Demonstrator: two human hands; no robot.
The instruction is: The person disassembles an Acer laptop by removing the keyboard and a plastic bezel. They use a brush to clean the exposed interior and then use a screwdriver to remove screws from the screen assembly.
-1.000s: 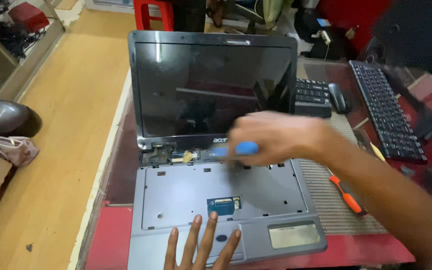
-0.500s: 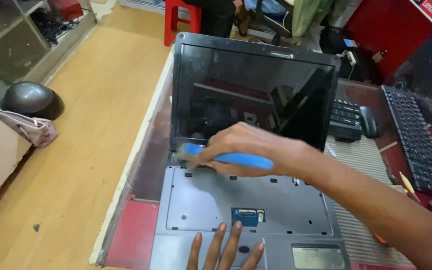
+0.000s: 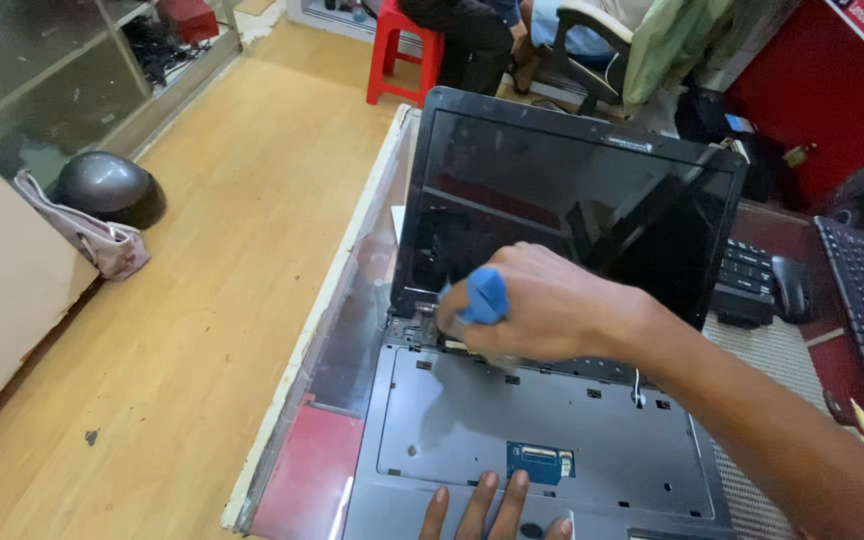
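right hand (image 3: 542, 315): fist closed around blue-handled screwdriver (image 3: 487, 293) at laptop (image 3: 552, 440) hinge | left hand (image 3: 497, 510): flat, fingers spread, steadying palm rest | laptop: rigid, screen fragile; hold base.

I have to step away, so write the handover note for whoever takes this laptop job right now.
Right hand: closed around a blue-handled screwdriver, tip down at the rear left of the laptop, near the left hinge.
Left hand: fingers flat on the front edge of the base, steadying it.
Laptop: lid open, screen dark, on the red counter.
Done: keyboard is out, bare grey tray and a small blue connector board exposed.
Left: work at the hinge corner is under way; whether a screw is out there is hidden by the hand.
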